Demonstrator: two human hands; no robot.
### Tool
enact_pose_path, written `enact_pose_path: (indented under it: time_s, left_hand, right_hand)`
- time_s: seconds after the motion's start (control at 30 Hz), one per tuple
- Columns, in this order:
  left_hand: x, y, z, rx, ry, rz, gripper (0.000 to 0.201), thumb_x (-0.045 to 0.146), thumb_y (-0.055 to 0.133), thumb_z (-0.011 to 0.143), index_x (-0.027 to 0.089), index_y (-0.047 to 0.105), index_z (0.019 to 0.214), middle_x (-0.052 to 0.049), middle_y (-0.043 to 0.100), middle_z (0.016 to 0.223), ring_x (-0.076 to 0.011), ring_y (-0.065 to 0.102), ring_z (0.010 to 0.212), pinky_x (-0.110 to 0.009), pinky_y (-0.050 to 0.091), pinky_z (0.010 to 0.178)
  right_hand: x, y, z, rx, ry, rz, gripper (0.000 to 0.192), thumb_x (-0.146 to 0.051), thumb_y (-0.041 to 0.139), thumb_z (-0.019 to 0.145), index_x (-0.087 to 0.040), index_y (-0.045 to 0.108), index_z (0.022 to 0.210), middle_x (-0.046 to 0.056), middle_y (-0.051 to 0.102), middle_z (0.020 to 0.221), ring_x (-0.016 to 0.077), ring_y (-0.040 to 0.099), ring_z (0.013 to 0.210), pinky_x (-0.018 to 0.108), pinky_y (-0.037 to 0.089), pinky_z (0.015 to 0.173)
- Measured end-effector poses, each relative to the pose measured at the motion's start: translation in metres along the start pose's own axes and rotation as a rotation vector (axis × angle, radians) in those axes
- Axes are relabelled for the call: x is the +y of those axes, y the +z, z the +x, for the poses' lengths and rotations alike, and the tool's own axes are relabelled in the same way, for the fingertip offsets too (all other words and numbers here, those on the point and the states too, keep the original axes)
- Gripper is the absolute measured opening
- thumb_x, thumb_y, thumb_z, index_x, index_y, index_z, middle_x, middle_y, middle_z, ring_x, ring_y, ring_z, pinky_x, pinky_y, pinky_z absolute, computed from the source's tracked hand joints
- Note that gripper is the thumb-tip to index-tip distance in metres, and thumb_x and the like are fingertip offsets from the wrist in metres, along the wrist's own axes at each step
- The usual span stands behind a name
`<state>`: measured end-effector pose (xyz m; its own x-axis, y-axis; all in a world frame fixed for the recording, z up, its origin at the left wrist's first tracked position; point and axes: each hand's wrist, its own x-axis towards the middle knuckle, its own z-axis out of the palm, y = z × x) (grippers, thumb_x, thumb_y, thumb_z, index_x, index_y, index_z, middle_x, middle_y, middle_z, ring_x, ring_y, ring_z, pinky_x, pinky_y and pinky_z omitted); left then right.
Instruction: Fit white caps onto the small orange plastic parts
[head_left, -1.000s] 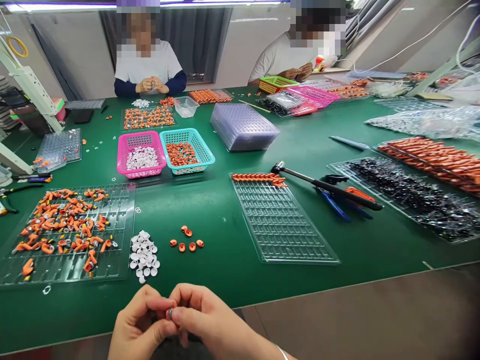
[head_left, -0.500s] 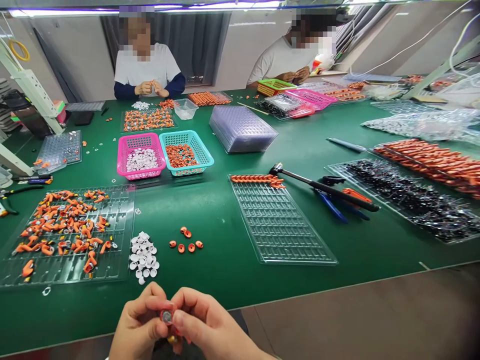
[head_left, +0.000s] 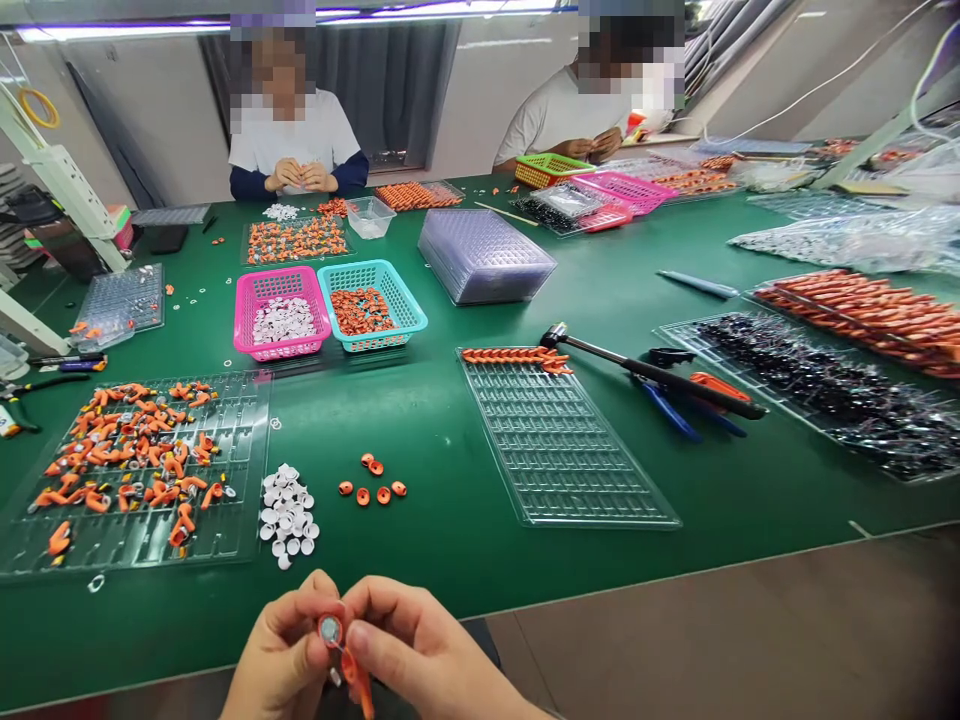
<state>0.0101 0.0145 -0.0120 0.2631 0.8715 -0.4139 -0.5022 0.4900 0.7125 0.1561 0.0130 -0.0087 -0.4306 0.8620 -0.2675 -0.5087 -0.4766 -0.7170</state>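
Just off the table's near edge, my left hand point(head_left: 289, 640) and my right hand point(head_left: 409, 640) come together, thumbs and fingers pinched. Between them is a small orange plastic part point(head_left: 358, 680) with a round, silvery-grey disc point(head_left: 330, 628) set in an orange rim. My left fingers hold the rim with the disc, and my right thumb and finger grip the orange body beside it. A thin link seems to join the two pieces. Beyond my hands lie a pile of white round caps point(head_left: 289, 515) and several small orange cups point(head_left: 373, 482).
At left, a clear tray point(head_left: 247, 430) carries many curved orange parts. A mostly unfilled clear tray point(head_left: 570, 450) lies centre-right, near a hammer point(head_left: 645, 370) and blue-handled pliers point(head_left: 671, 410). Pink point(head_left: 241, 310) and turquoise baskets point(head_left: 416, 318) stand behind. Two people sit across the table.
The held part has turned between my fingers: the disc faces up more plainly, and the orange body now hangs below it towards me. Both hands stay nearly in place.
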Motion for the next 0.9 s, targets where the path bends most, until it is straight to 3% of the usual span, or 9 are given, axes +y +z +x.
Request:
enact_pose_path:
  time_s: [0.13, 0.27, 0.5, 0.9]
  left_hand:
    - [0.003, 0.002, -0.002, 0.009, 0.153, 0.211, 0.031, 0.047, 0.093, 0.054, 0.024, 0.082, 0.073, 0.003, 0.049, 0.071, -0.0101, 0.054, 0.058, -0.021, 0.047, 0.052]
    - [0.007, 0.001, -0.008, 0.061, 0.387, 0.561, 0.027, 0.049, 0.088, 0.062, 0.026, 0.081, 0.074, 0.002, 0.053, 0.07, -0.0126, 0.054, 0.062, -0.022, 0.046, 0.057]
    - [0.005, -0.004, -0.012, 0.06, 0.776, 0.954, 0.02, 0.048, 0.078, 0.077, 0.03, 0.077, 0.086, 0.003, 0.055, 0.07, -0.0123, 0.053, 0.061, -0.02, 0.043, 0.056]
    - [0.004, -0.011, -0.013, 0.014, 0.983, 1.222, 0.016, 0.037, 0.068, 0.089, 0.024, 0.07, 0.098, 0.001, 0.054, 0.075, -0.0158, 0.055, 0.065, -0.026, 0.046, 0.06]
  right_hand:
    - [0.009, -0.006, 0.003, 0.005, 0.016, 0.104, 0.038, -0.044, 0.086, 0.07, -0.013, 0.067, 0.074, -0.002, 0.061, 0.06, 0.0066, 0.051, 0.052, 0.02, 0.039, 0.053]
    - [0.02, -0.011, 0.005, 0.006, 0.049, 0.264, 0.033, -0.036, 0.093, 0.063, -0.011, 0.074, 0.074, -0.001, 0.063, 0.066, 0.0062, 0.052, 0.058, 0.019, 0.037, 0.058]
    - [0.028, -0.013, 0.005, -0.051, 0.059, 0.317, 0.03, -0.036, 0.092, 0.065, -0.011, 0.08, 0.076, 0.001, 0.061, 0.071, 0.0079, 0.052, 0.065, 0.02, 0.037, 0.062]
    - [0.034, -0.013, 0.004, -0.03, 0.099, 0.366, 0.029, -0.034, 0.093, 0.064, -0.011, 0.08, 0.076, 0.0, 0.063, 0.069, 0.008, 0.055, 0.062, 0.021, 0.042, 0.063]
